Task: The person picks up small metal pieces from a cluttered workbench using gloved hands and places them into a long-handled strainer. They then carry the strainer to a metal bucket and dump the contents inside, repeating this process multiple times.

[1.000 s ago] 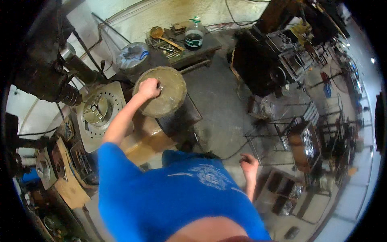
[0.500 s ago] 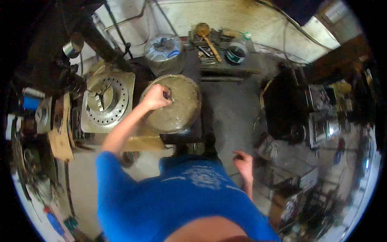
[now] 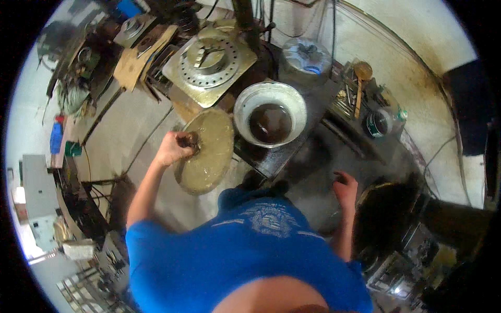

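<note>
A round, grimy lid (image 3: 213,151) hangs tilted to the left of a metal bucket (image 3: 296,112). My left hand (image 3: 175,149) is closed around the lid's knob, which the fingers mostly hide. Dark liquid (image 3: 274,125) fills the bottom of the uncovered bucket, with a small glint on its surface. Off to the right of my body, my right hand (image 3: 346,189) hangs in the air with loosely bent fingers apart and holds nothing.
Behind the lid a three-jaw chuck (image 3: 206,57) sits on a drilled plate. A water jug (image 3: 308,60) stands past the bucket. On a low bench at right lie a wooden-handled ladle (image 3: 359,94), metal tools and a cut plastic bottle (image 3: 380,122).
The lid has come off the bucket and moved left in my left hand, exposing the liquid. My view has turned, so the surroundings appear rotated.
</note>
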Available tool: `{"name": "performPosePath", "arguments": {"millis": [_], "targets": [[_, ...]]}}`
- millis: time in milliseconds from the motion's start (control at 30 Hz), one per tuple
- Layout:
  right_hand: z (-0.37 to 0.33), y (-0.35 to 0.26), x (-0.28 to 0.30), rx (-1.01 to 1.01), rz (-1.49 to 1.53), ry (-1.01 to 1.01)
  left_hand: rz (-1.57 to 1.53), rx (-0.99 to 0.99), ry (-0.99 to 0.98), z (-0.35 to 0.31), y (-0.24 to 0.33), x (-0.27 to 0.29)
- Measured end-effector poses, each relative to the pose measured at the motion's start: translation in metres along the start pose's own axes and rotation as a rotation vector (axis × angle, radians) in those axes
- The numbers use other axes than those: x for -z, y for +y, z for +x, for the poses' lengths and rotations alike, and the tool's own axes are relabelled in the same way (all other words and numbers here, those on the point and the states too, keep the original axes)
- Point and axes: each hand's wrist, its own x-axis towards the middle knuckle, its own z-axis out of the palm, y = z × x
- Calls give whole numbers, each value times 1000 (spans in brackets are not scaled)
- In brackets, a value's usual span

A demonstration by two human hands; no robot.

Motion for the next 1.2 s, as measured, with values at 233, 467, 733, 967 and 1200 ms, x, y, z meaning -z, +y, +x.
{"name": "performPosePath", "arguments": {"millis": [233,467,733,967,1200], "targets": [[-4,-21,-28,46,-84,-100,383,-28,161,69,-137,-13],[-37,-40,-42,-118,-217,49,390,-72,254,219,-174,-21],[-24,-45,-38,-35,-238,128,-134,-168,527,333,-255,-64],[123,-76,-3,243,-422,37,-48,-264,431,279,-240,-51],[327,-102,-55,790,-767,-181,-159,188,401,126,-182,-62]]}}
